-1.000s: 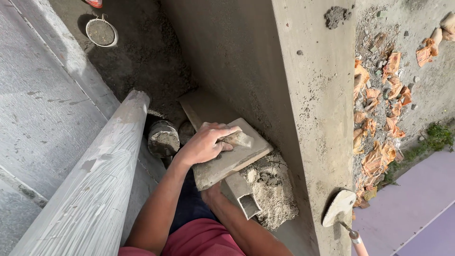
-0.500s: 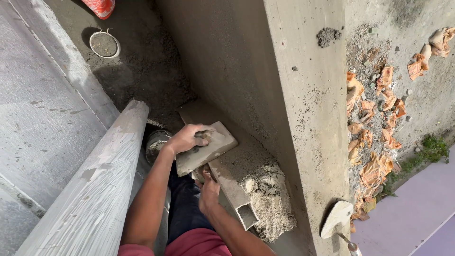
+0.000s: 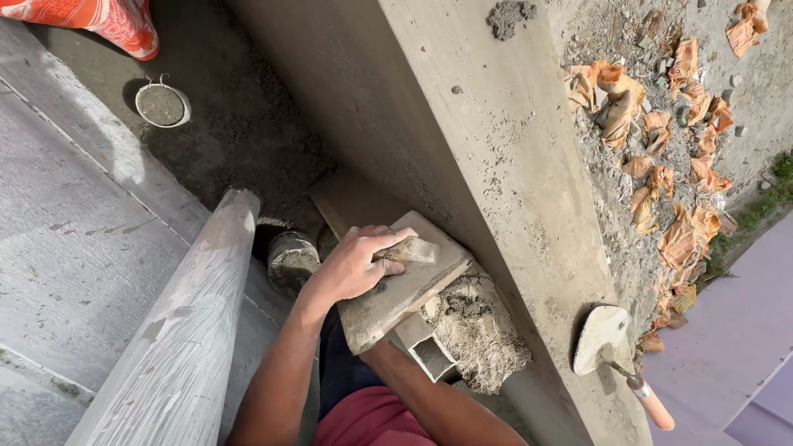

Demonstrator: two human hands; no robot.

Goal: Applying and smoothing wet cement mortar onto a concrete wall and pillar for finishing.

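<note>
Plaster float (image 3: 402, 289) hides the right hand entirely.

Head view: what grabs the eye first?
The left hand at centre grips the handle of a mortar-caked float, held over a heap of mortar. A trowel lies on the wall top at lower right, and torn orange paper scraps litter the ground at upper right.
</note>
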